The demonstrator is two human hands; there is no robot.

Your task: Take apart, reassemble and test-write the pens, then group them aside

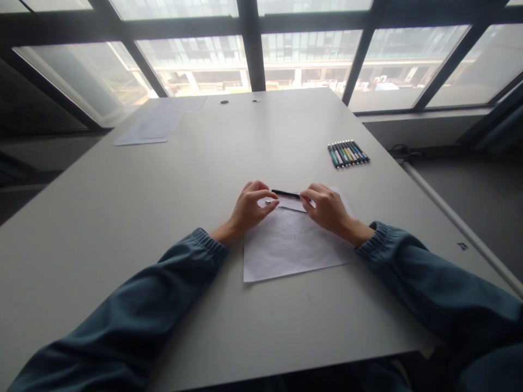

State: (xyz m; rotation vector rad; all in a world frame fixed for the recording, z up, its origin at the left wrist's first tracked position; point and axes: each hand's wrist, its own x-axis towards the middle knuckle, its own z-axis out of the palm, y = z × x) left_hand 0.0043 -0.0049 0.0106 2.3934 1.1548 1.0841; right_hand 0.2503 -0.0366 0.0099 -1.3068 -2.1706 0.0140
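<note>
Fingers (305, 197) of right hand (329, 209) pinch one end of black pen (286, 193) at frame centre, just over paper sheet (290, 250). Left hand (249, 209) curls in at the other end, grip unclear. Pen likely light, stiff, smooth, apt to roll: best held mid-barrel. White table (122, 218), matte. Row of pens (348, 153) upper right, loose papers (157, 125) upper left, windows (192, 60) beyond.

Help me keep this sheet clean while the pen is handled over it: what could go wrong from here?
1. The left hand and right hand both grip the pen just above the sheet; a slip might mark the faint drawing.
2. A small silver piece and a thin rod lie loose by the hands and could get nudged and roll away.
</note>
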